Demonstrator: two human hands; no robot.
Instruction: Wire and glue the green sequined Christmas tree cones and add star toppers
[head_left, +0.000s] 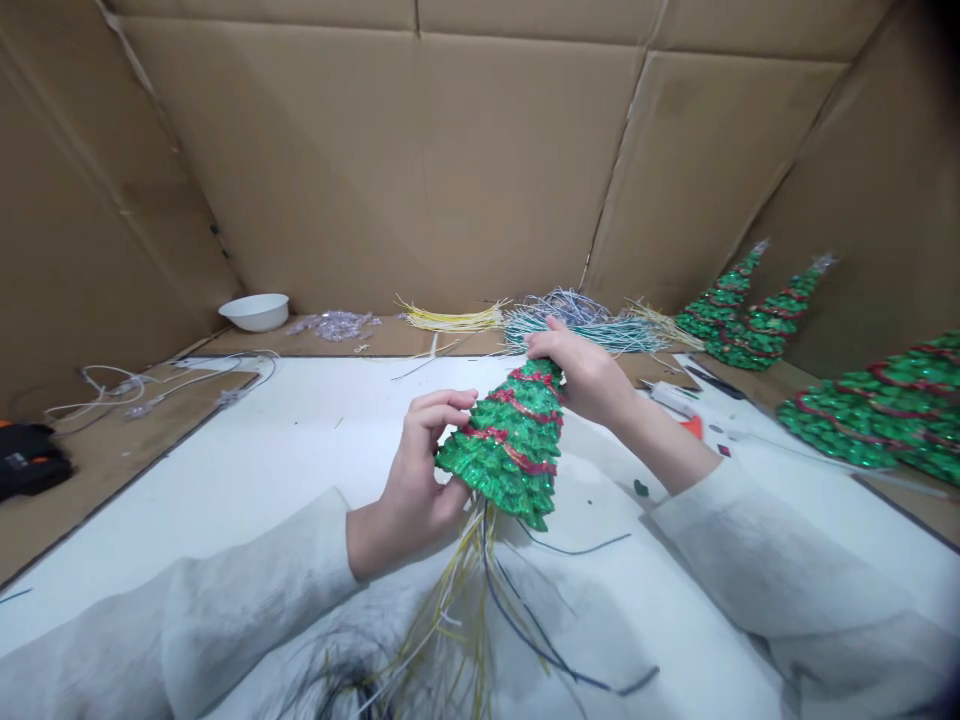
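At left, the left hand (420, 470) is appearing bare to the wrist, where the left cuff (347, 535) is encircling the arm. At right, the right hand (589, 372) is likewise appearing bare, the right cuff (686, 505) sitting farther up and leaving part of the forearm (671, 445) uncovered. The left sleeve (247, 590) and the right sleeve (780, 560) are both displaying a pale grey, matte cloth with a soft, faintly mottled surface. Broad folds are crossing the cloth, and both sleeves are widening toward the near side.
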